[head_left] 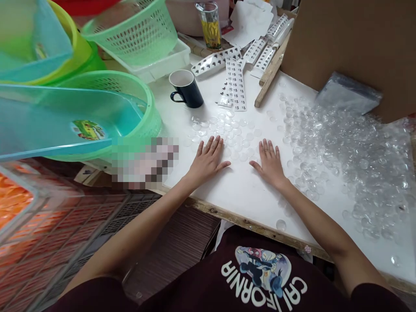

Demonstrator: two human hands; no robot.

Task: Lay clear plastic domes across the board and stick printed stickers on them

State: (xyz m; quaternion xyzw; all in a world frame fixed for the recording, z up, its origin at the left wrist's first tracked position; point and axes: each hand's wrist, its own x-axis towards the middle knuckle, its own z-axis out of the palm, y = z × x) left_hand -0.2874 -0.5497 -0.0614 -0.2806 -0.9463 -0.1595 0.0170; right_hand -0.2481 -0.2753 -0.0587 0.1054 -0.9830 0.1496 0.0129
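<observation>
My left hand [208,159] lies flat on the white tabletop [224,193], palm down with its fingers spread. My right hand [270,164] rests flat to the right of it, fingers apart as well. Neither hand holds anything. Just beyond the fingertips lies a loose spread of small clear round discs [227,128]; a few sit between the two hands. On the right of the table is a large heap of similar clear discs [364,162]. Strips of printed stickers [236,84] with small dark figures lie behind the spread.
A dark mug [189,91] stands behind the left hand. Green baskets [149,104] and a blue tub [55,121] crowd the left. A patterned glass [210,28], wooden strips [269,82], a cardboard sheet [351,47] and a clear plastic packet [349,93] stand or lie at the back.
</observation>
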